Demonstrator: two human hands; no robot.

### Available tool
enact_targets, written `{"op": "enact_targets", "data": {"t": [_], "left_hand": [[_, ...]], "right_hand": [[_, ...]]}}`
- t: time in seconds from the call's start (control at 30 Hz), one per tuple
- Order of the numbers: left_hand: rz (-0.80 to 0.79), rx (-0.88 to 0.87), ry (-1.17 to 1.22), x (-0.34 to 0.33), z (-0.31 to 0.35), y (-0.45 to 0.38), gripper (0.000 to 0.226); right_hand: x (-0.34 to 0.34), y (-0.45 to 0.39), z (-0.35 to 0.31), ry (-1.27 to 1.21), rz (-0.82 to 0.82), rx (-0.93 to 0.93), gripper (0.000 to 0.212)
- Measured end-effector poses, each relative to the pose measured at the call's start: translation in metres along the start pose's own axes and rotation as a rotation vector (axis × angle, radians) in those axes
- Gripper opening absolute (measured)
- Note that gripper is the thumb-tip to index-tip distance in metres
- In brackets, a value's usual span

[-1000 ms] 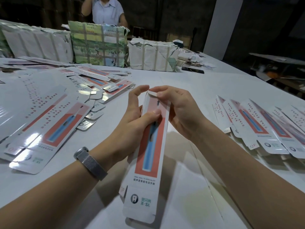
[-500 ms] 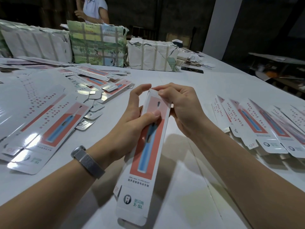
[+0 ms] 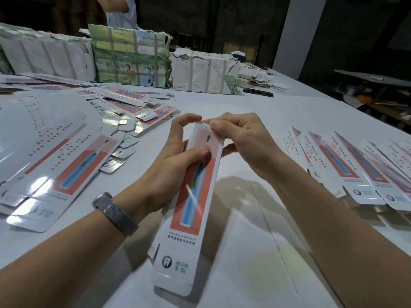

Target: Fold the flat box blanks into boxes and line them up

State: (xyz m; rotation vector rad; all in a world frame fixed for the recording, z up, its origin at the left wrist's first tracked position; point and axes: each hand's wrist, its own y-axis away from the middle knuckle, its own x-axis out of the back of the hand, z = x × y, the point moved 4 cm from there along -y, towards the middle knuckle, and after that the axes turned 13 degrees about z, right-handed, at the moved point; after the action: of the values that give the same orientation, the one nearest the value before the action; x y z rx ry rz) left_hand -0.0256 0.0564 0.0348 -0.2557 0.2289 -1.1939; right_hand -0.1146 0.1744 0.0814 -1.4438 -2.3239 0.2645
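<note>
A long narrow white box with a red panel and a blue toothbrush picture is held tilted above the table, its open flap end pointing toward me. My left hand grips its upper part, thumb across the front face and index finger curled over the far end. My right hand pinches the far top flap with fingers curled, thumb against the box's right side. A fan of flat box blanks lies on the left. Folded boxes lie in an overlapping row on the right.
Taped paper-wrapped bundles stand along the back of the white table. A dark phone lies beside them at the back right. A person stands behind the bundles. The table's right edge runs diagonally past the row.
My right hand's fingers have curled tighter over the far flap and my left index finger has bent onto the box end. The box has tilted slightly. The person behind has moved left.
</note>
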Motion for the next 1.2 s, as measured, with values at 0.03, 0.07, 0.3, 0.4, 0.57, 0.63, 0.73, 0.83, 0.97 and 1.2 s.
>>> {"op": "enact_targets", "data": {"t": [0.03, 0.07, 0.3, 0.4, 0.57, 0.63, 0.73, 0.83, 0.97, 1.2], "left_hand": [[0.023, 0.003, 0.015, 0.002, 0.000, -0.001, 0.039], [0.044, -0.002, 0.025, 0.003, 0.000, -0.002, 0.037], [0.093, -0.038, 0.058, 0.003, 0.000, -0.003, 0.026], [0.121, -0.061, 0.050, 0.003, 0.000, -0.002, 0.026], [0.195, -0.105, 0.046, 0.003, 0.000, -0.005, 0.033], [0.184, -0.136, 0.019, 0.001, 0.001, -0.004, 0.034], [0.186, -0.155, 0.023, -0.003, 0.003, -0.003, 0.033], [0.195, -0.092, 0.172, -0.005, 0.008, -0.005, 0.032], [0.129, -0.005, 0.285, -0.001, 0.011, -0.007, 0.048], [0.078, -0.004, -0.082, 0.004, -0.004, -0.010, 0.069]], "right_hand": [[-0.002, 0.001, 0.001, -0.005, -0.014, 0.004, 0.019], [-0.005, 0.002, 0.001, -0.018, -0.024, 0.011, 0.017], [-0.014, 0.005, 0.006, -0.180, -0.049, 0.012, 0.024], [-0.018, 0.005, 0.009, -0.222, -0.053, -0.006, 0.027], [-0.025, 0.005, 0.012, -0.209, 0.030, -0.008, 0.019], [-0.024, 0.004, 0.011, -0.169, 0.046, 0.004, 0.017], [-0.020, 0.005, 0.008, -0.030, 0.123, 0.049, 0.014], [-0.014, 0.008, -0.003, 0.290, 0.243, 0.213, 0.019], [-0.016, 0.013, -0.015, 0.507, 0.059, 0.201, 0.068], [0.057, -0.018, -0.013, 0.922, 0.197, 0.063, 0.043]]}}
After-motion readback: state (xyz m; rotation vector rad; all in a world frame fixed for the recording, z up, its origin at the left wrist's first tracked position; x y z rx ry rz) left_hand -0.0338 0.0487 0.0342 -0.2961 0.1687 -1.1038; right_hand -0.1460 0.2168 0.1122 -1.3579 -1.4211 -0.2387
